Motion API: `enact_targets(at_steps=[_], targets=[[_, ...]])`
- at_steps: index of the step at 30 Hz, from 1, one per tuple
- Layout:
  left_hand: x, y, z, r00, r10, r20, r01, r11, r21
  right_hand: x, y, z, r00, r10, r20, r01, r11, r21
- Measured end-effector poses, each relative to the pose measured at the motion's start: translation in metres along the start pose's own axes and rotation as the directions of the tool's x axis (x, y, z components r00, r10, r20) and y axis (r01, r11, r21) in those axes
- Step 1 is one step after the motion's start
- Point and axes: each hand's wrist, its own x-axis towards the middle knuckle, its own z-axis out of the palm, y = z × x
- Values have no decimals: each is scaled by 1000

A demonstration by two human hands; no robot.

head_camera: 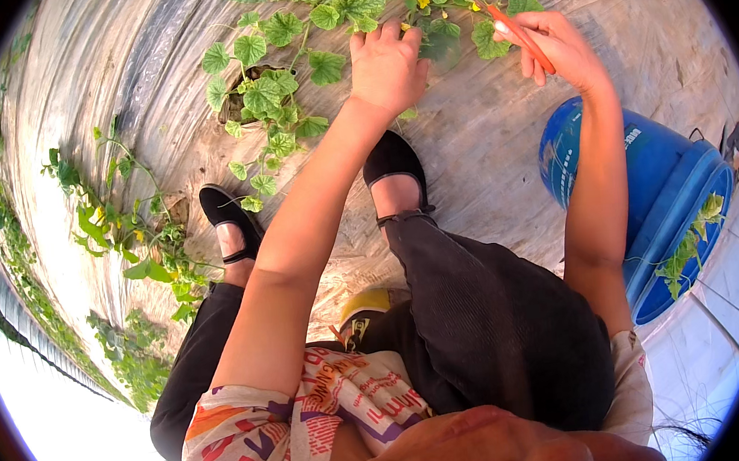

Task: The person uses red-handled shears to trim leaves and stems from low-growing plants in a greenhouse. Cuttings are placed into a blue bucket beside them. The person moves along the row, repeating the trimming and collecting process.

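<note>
My left hand (390,67) reaches into a leafy vine (354,7) with small yellow flowers at the top centre. Its fingertips are among the leaves, and what they touch is hidden. To the right, my right hand (540,45) is closed on the orange-red handle of a slender tool (522,37). The tool slants up and left over the vine, and its thin dark tip lies among the stems, too small to identify. More of the vine's lobed leaves (264,96) spread left of my left hand, around a hole in the plastic ground film (315,189).
A blue plastic barrel (652,178) lies tipped at the right, with cut-looking greenery (680,263) at its mouth. Another flowering vine (152,245) grows left of my black shoes (394,164). A yellow and black object (365,304) sits beneath me. Further plant rows line the left edge.
</note>
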Motion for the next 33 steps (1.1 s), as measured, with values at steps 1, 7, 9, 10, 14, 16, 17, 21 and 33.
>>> enact_targets(at_steps=[1, 7, 9, 10, 14, 16, 17, 21, 33], targets=[[-1, -1, 0, 1000, 0, -18, 0, 1000, -9, -6, 3, 0, 997, 31, 69, -31, 999, 10], [-6, 0, 7, 992, -3, -126, -9, 995, -98, 0, 23, 28, 981, 189, -40, -192, 974, -120], [-7, 0, 9, 988, -10, -155, -11, 991, -136, 7, 21, 39, 974, 189, -124, -205, 970, -133], [-8, 1, 10, 987, -16, -161, -9, 989, -149, 10, 17, 42, 975, 188, -120, -206, 966, -156], [-10, 2, 10, 982, -30, -186, -5, 984, -181, 20, 16, 46, 979, 169, -113, -189, 960, -205], [-12, 1, 12, 977, -41, -208, 2, 983, -186, 27, 22, 49, 983, 151, -106, -170, 962, -212], [-13, 1, 12, 973, -50, -225, 6, 982, -190, 29, 24, 49, 984, 142, -103, -162, 962, -220], [-16, -3, 12, 973, -100, -210, 35, 956, -290, 31, 25, 50, 984, 135, -115, -156, 969, -192], [5, -32, -1, 962, -268, -56, 157, 707, -689, -12, 4, 47, 992, 102, -73, -125, 839, -530]])
